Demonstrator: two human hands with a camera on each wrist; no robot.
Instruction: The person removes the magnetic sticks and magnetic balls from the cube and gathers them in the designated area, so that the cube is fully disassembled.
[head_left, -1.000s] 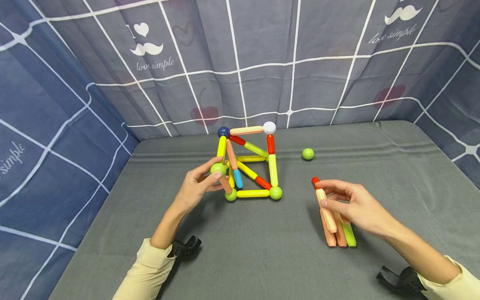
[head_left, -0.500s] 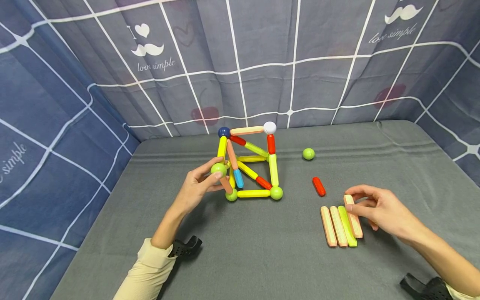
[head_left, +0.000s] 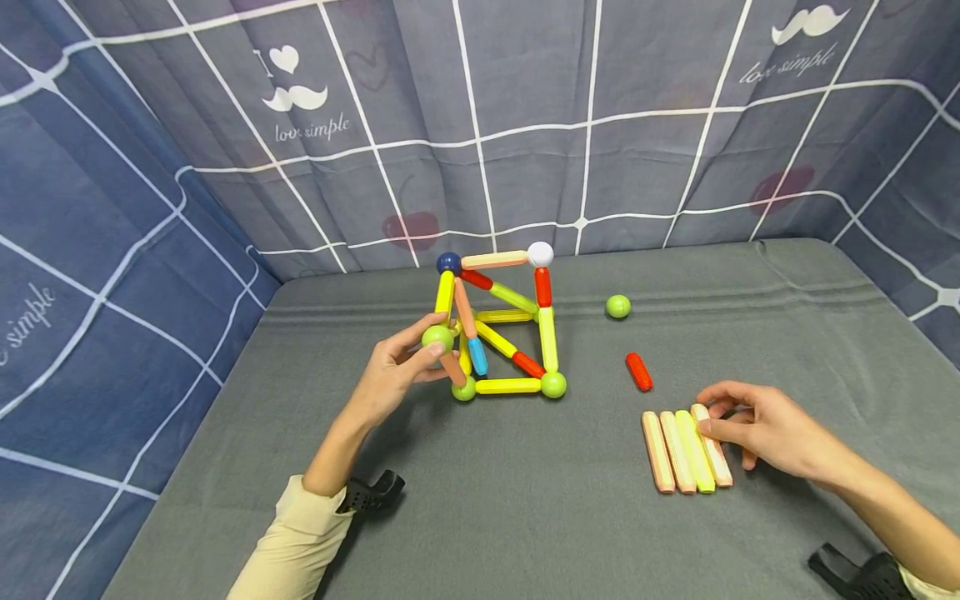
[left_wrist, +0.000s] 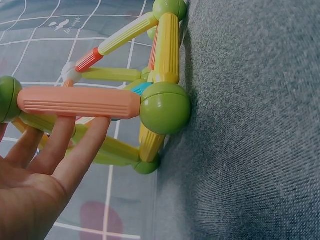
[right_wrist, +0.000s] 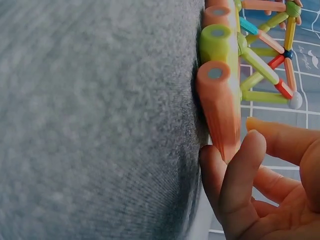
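My left hand (head_left: 382, 383) grips a light green ball (head_left: 438, 337) at the near left upper corner of a cube-like frame of sticks and balls, with the thumb in front. In the left wrist view, its other fingers lie against a peach upright stick (left_wrist: 80, 101) between that ball and a lower green ball (left_wrist: 166, 108). My right hand (head_left: 765, 429) pinches a peach stick (head_left: 716, 454) near its far end. This stick lies at the right end of a row, beside a yellow-green stick (head_left: 695, 454) and two more peach sticks (head_left: 658, 454).
A short red stick (head_left: 639, 372) lies beyond the row, with a loose green ball (head_left: 618, 307) farther back. The frame carries a dark blue ball (head_left: 448, 263) and a white ball (head_left: 540, 254) on top. A checked curtain (head_left: 525, 100) closes off the grey cloth surface (head_left: 525, 500).
My right hand has left the red stick on the cloth, moved right and set a peach stick down at the row's right end. The left hand has stayed at the frame.
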